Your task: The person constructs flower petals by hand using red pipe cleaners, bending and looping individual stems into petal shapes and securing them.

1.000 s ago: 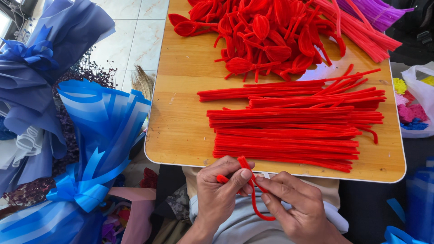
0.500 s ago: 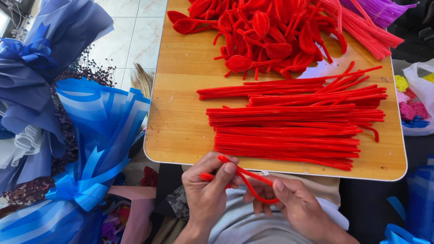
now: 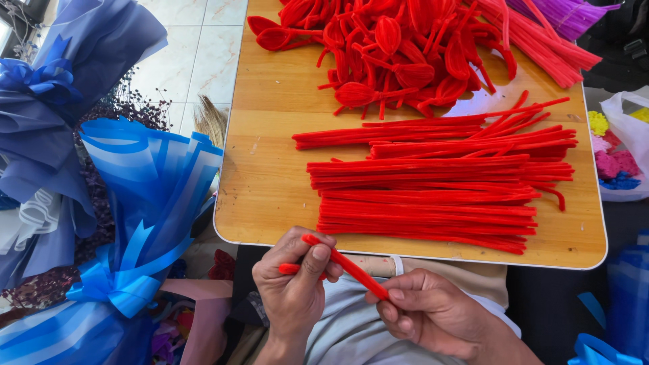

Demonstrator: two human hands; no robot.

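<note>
Pinching a red pipe cleaner (image 3: 345, 265), both hands (image 3: 294, 287) beside stacked stems (image 3: 433, 196)

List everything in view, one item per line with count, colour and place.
wooden board: one, light brown, centre, in front of the person
straight pipe cleaners: a large pile, red, near half of the board
looped pipe cleaner shapes: a heap, red, far end of the board
purple pipe cleaners: a bundle, top right corner
blue wrapped bouquets: several, blue and navy, on the left
plastic bag: one, white, right edge, with coloured pieces inside
held pipe cleaner: one, red, between both hands
left hand: pinching the folded end
right hand: gripping the other end
</note>
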